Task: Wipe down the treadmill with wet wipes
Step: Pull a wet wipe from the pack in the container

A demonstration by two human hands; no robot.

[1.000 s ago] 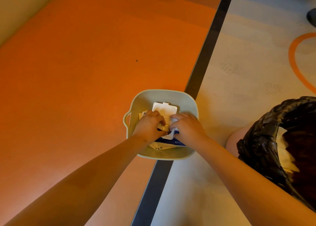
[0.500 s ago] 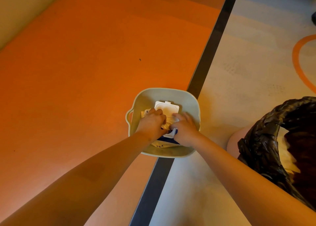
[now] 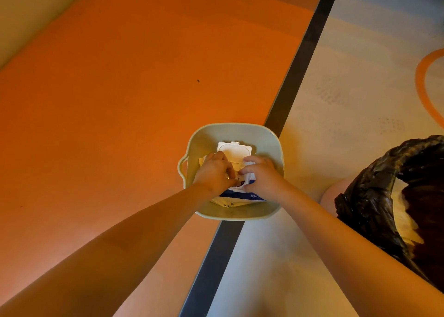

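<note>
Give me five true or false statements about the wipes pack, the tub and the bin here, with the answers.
1. The wipes pack lies inside the pale green tub. True.
2. The pack's white lid is shut flat. False: it is flipped open, away from the person.
3. Only one hand is in the tub. False: the left hand and the right hand are both at the pack.
4. The bin lined with a black bag stands to the right of the tub. True.
5. The tub sits wholly on the orange floor. False: it overlaps the dark stripe.
</note>
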